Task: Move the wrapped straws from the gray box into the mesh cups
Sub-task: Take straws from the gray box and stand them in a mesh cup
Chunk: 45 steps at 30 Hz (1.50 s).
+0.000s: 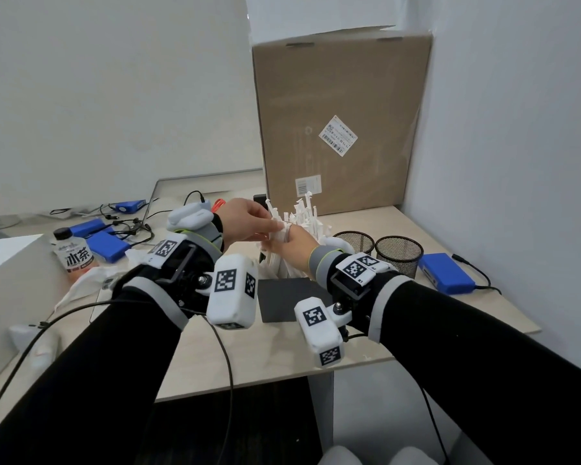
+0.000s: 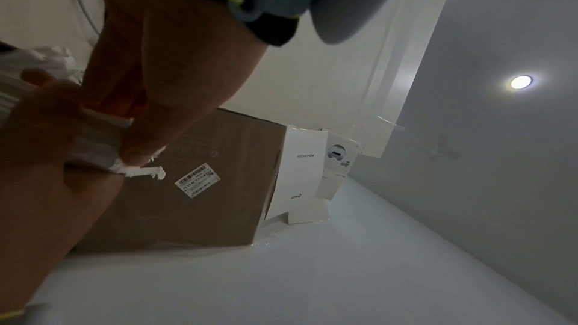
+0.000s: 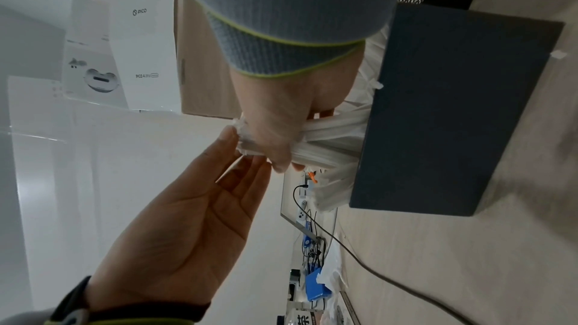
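Note:
A dark gray box (image 1: 282, 303) (image 3: 453, 108) stands on the table with a bunch of white wrapped straws (image 1: 302, 213) (image 3: 331, 137) sticking up out of it. My right hand (image 1: 282, 241) (image 3: 275, 137) grips a bundle of these straws just above the box. My left hand (image 1: 265, 224) (image 3: 237, 157) reaches in from the left, its fingers fairly straight and touching the wrapper ends at the top of that bundle. A straw tip (image 2: 147, 172) pokes out between both hands in the left wrist view. Two black mesh cups (image 1: 353, 241) (image 1: 398, 251) stand right of the box; no straws show above their rims.
A tall cardboard box (image 1: 339, 129) stands behind the straws against the wall. A blue power brick (image 1: 446, 273) with its cable lies right of the cups. At the left are a drink bottle (image 1: 74, 260), more blue bricks, tangled cables and a laptop (image 1: 182, 189).

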Each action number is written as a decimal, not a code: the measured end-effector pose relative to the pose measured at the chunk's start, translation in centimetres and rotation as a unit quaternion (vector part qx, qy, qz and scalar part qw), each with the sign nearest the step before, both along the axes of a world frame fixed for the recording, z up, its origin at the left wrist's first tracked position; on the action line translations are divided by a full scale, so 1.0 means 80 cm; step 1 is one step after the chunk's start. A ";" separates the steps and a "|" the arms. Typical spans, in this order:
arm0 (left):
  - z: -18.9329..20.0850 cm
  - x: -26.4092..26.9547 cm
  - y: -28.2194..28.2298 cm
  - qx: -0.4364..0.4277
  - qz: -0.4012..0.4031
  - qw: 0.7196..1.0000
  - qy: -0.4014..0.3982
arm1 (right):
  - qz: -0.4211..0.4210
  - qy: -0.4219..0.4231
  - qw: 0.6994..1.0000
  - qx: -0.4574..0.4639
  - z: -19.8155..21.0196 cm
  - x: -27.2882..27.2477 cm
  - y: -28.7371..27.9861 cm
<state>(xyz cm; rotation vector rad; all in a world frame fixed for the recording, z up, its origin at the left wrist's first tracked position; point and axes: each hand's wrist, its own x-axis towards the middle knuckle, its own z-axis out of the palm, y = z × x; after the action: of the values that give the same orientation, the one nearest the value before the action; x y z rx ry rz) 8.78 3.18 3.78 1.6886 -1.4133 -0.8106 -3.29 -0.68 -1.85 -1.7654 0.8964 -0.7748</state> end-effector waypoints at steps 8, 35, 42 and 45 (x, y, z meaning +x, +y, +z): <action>-0.010 0.007 0.008 -0.035 0.027 0.996 -0.073 | -0.032 -0.001 0.999 -0.021 0.002 -0.004 -0.001; -0.054 -0.003 0.014 0.094 -0.005 0.966 -0.241 | -0.187 -0.222 0.957 -0.002 0.057 -0.026 -0.033; -0.034 -0.020 0.010 0.007 -0.009 0.973 -0.230 | -0.216 -0.374 0.901 0.040 0.094 -0.061 -0.053; -0.025 -0.041 0.006 -0.045 -0.015 0.973 -0.226 | -0.263 -0.379 0.887 0.000 0.105 -0.090 -0.065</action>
<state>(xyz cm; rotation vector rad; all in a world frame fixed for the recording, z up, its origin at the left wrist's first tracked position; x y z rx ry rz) 5.51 3.69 1.75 1.8580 -1.7522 -0.3768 -10.51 -5.88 6.56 -1.0367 0.8099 -1.6664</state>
